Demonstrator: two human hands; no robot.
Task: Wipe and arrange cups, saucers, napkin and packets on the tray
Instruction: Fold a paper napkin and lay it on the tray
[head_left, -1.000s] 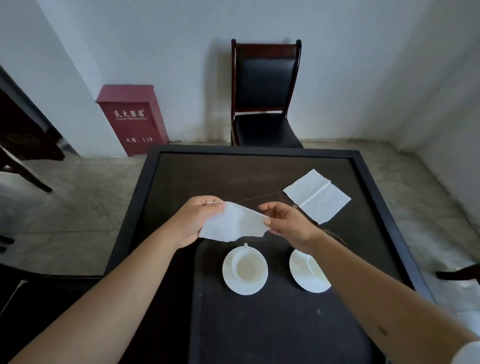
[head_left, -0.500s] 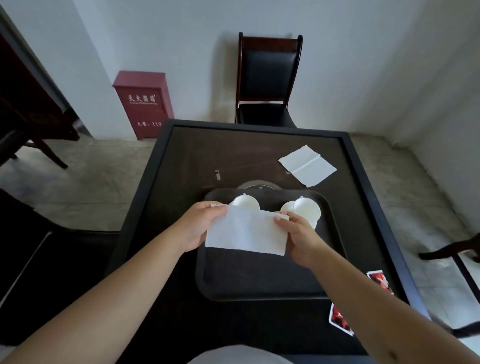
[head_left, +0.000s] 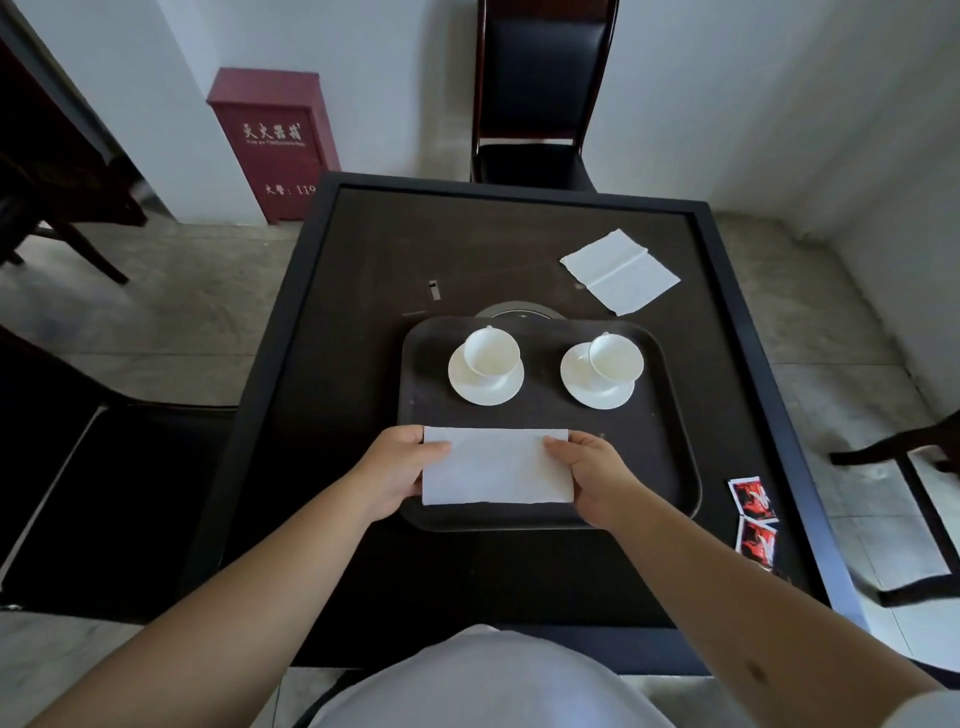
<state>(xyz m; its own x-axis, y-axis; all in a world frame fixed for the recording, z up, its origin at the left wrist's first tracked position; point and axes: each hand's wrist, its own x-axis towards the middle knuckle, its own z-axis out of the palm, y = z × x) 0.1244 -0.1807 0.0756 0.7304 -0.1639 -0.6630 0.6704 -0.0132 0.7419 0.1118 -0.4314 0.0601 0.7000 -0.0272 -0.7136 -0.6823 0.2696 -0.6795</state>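
Note:
A dark tray (head_left: 670, 415) lies on the black table. At its far side stand two white cups on white saucers, the left cup (head_left: 491, 352) and the right cup (head_left: 614, 356). A folded white napkin (head_left: 496, 466) lies flat over the tray's near part. My left hand (head_left: 395, 467) grips its left edge and my right hand (head_left: 592, 475) grips its right edge. Two red packets (head_left: 754, 514) lie on the table to the right of the tray. A second white napkin (head_left: 618, 271) lies unfolded at the table's far right.
The table (head_left: 363, 249) has a raised black rim. A black chair (head_left: 540, 88) stands behind it, a red cabinet (head_left: 272, 140) by the wall at left, and chair parts (head_left: 914, 467) at right. A round inset (head_left: 519, 310) peeks from behind the tray.
The napkin has gone from held up in the air and slack to folded flat and low over the tray's near part. Both hands came toward me with it; the view tilted down.

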